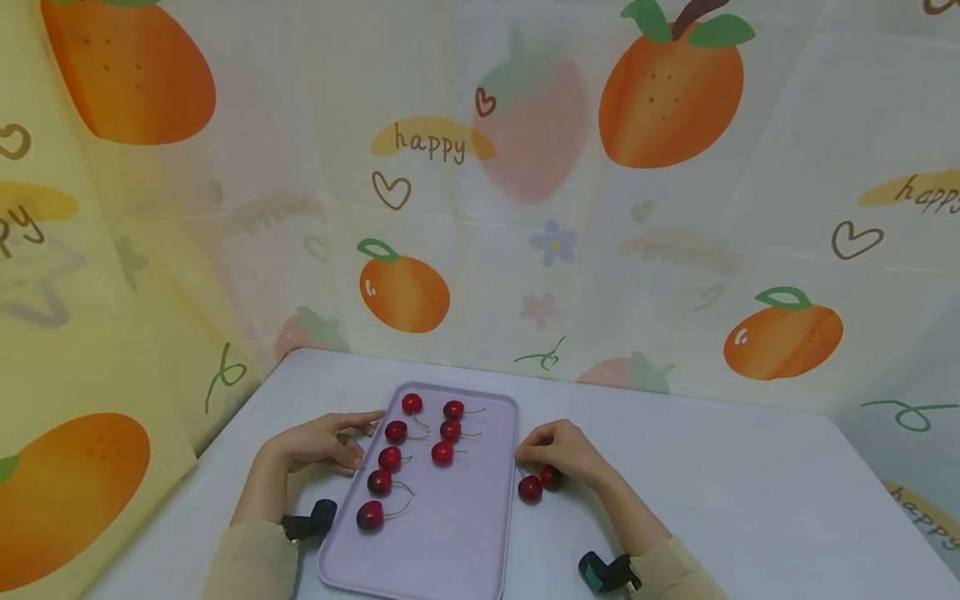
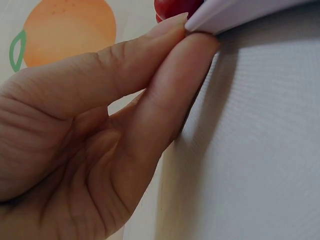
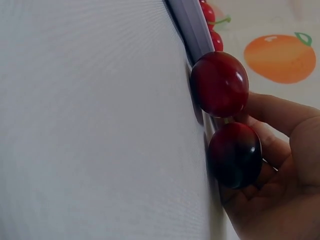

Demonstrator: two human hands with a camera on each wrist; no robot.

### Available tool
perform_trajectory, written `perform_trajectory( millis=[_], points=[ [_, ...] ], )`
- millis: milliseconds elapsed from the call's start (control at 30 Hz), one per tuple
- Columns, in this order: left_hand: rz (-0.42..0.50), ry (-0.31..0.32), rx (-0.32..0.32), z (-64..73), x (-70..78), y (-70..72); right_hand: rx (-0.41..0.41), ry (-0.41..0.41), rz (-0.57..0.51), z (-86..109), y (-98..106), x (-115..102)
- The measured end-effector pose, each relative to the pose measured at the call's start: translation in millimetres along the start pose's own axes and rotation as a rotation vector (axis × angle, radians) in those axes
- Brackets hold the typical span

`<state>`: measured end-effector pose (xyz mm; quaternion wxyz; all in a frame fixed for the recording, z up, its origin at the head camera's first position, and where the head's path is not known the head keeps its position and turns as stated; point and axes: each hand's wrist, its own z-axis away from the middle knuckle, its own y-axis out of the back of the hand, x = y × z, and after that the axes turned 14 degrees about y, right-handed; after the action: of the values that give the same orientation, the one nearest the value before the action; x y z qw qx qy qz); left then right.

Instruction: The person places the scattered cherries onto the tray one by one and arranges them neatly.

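My left hand point(image 1: 326, 442) pinches the left rim of a lilac tray point(image 1: 450, 542) between thumb and fingers; the left wrist view shows the tray's corner between the thumb and finger point(image 2: 150, 95). Several red cherries with stems lie on the tray in two rows, the longer row ending with a dark cherry point(image 1: 370, 517). At the tray's right edge, my right hand point(image 1: 562, 450) has its fingertips drawn together at a cherry stem. Below them are a red cherry point(image 3: 220, 84) and a darker cherry point(image 3: 235, 156), beside the tray. These cherries partly hide the fingertips in the right wrist view.
The tray stands on a white-covered table point(image 1: 712, 492). Behind it hangs a fruit-print curtain point(image 1: 480, 250), with a yellowish part of it along the left side. Black wrist cameras sit on both wrists, the left one point(image 1: 311, 521) close beside the tray.
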<state>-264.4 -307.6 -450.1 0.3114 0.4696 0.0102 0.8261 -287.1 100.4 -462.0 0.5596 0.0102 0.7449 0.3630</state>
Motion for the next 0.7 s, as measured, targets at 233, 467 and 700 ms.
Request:
perform_trajectory(
  millis=[233, 467, 700],
  points=[
    [-0.003, -0.01, -0.011, -0.2, -1.4, 0.5, 0.002, 0.008, -0.003, 0.5, -0.8, -0.1],
    [-0.002, -0.009, -0.01, -0.2, -1.4, 1.3, 0.031, 0.006, -0.013, -1.1, -0.8, 0.5],
    [0.008, -0.003, -0.008, 1.1, 0.0, -0.1, 0.12, -0.023, -0.055, -2.4, -1.1, 0.5]
  ],
)
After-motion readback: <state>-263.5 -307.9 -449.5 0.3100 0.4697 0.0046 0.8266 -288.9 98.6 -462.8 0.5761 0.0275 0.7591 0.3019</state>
